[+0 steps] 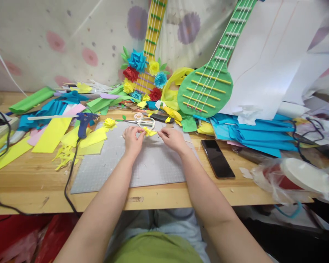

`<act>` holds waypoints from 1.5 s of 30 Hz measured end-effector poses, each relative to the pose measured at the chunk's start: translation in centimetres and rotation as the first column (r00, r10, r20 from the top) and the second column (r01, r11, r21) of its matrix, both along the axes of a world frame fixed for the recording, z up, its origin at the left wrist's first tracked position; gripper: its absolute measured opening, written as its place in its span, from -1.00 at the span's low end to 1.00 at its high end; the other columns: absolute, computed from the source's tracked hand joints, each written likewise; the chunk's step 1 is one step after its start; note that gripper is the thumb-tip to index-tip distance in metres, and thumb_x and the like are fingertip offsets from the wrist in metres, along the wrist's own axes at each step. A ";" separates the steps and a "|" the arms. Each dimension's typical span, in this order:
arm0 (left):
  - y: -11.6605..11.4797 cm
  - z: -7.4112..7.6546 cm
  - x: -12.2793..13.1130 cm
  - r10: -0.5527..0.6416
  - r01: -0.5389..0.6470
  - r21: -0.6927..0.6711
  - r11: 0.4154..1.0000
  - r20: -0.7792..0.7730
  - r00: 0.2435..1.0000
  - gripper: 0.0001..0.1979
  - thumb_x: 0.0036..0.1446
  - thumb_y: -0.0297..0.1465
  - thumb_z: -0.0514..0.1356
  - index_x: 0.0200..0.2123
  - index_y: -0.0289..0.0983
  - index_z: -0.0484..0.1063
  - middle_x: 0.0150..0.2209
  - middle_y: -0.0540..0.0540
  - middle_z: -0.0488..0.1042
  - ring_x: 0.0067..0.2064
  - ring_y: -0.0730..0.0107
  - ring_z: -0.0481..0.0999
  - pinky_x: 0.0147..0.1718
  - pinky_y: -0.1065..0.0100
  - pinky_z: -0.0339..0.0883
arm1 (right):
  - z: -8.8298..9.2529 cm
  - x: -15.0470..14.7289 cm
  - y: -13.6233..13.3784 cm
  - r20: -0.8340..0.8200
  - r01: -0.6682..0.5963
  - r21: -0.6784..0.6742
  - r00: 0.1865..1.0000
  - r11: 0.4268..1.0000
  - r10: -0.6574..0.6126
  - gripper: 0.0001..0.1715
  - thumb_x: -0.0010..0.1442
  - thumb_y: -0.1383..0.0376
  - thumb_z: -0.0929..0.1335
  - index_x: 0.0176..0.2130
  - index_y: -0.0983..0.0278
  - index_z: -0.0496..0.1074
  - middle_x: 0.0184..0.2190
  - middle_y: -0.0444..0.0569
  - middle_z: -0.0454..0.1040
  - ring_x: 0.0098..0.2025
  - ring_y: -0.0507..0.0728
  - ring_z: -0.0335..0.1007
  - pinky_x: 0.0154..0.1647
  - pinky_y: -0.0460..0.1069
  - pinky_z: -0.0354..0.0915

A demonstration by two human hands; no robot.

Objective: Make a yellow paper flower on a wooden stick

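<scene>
Over the grey cutting mat [98, 179], my left hand [133, 139] is closed, pinching a small yellow paper piece [150, 132] between thumb and fingers. My right hand [172, 138] is closed as well, around what looks like a thin pale stick [188, 141]; its tip meets the yellow paper, and my fingers hide most of its length. Just beyond my hands lie scissors [146, 123] with pale handles. A finished yellow paper flower [110, 123] rests on the mat to the left, beside a small green paper leaf [124, 117].
A blue glue gun [83, 122] lies left, its cord crossing the table edge. Yellow paper strips [55, 133] spread around it. A black phone [218, 159] is right of the mat. Behind stand a green paper guitar [205, 89] and a yellow one [150, 47] with paper flowers.
</scene>
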State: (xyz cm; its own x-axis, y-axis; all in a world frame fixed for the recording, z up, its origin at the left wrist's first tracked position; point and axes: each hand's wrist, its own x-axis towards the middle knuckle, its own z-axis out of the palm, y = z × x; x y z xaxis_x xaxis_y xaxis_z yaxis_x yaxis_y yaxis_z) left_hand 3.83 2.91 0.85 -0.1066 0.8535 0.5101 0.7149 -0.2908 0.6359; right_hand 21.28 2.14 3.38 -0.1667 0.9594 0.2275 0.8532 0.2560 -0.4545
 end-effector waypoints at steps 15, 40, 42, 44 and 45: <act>-0.3 -0.1 0.4 -0.078 0.077 -0.011 0.997 -0.025 0.997 -0.95 0.02 -0.38 0.15 -0.43 -0.21 0.32 -0.33 -0.01 0.41 -0.17 0.32 0.32 -0.12 0.26 0.06 | 0.2 -1.5 -0.7 0.027 0.086 -0.009 0.996 0.996 -0.086 -0.29 0.06 -0.23 0.05 -0.59 0.27 0.30 -0.61 -0.12 0.33 -0.52 -0.02 0.14 -0.52 -0.11 -0.14; -0.6 1.2 -0.3 -0.304 0.296 -0.069 0.953 -0.175 0.936 -0.90 -0.08 -0.30 0.23 -0.42 -0.16 0.43 -0.28 -0.01 0.42 -0.15 0.33 0.33 -0.09 0.23 0.02 | 0.0 -0.5 0.1 0.039 -0.008 -0.299 0.999 0.954 0.021 -0.27 0.03 -0.23 0.09 -0.57 0.26 0.43 -0.63 -0.11 0.36 -0.56 -0.01 0.16 -0.57 -0.11 -0.08; -0.4 1.1 -0.5 -0.296 0.288 -0.067 0.955 -0.198 0.934 -0.91 -0.07 -0.30 0.23 -0.44 -0.15 0.43 -0.29 -0.01 0.42 -0.15 0.32 0.33 -0.09 0.22 0.01 | -0.1 -0.5 0.2 0.038 -0.018 -0.295 0.999 0.955 0.031 -0.27 0.06 -0.21 0.07 -0.56 0.26 0.43 -0.61 -0.10 0.37 -0.55 -0.01 0.18 -0.55 -0.11 -0.06; -0.3 1.0 -0.6 -0.291 0.286 -0.056 0.957 -0.216 0.932 -0.91 -0.07 -0.29 0.23 -0.44 -0.15 0.44 -0.31 -0.01 0.42 -0.15 0.32 0.32 -0.08 0.21 0.00 | -0.1 -0.6 0.2 0.015 -0.029 -0.245 0.999 0.969 0.033 -0.32 0.12 -0.14 0.06 -0.52 0.26 0.43 -0.57 -0.09 0.40 -0.50 0.00 0.22 -0.52 -0.11 -0.03; -0.3 1.0 -0.7 -0.287 0.283 -0.051 0.958 -0.223 0.932 -0.91 -0.06 -0.29 0.23 -0.44 -0.14 0.44 -0.32 -0.01 0.42 -0.16 0.31 0.32 -0.08 0.20 0.00 | -0.1 -0.6 0.1 -0.006 -0.038 -0.196 0.999 0.980 0.037 -0.39 0.15 -0.09 0.07 -0.47 0.25 0.43 -0.52 -0.10 0.42 -0.47 0.00 0.24 -0.49 -0.11 -0.01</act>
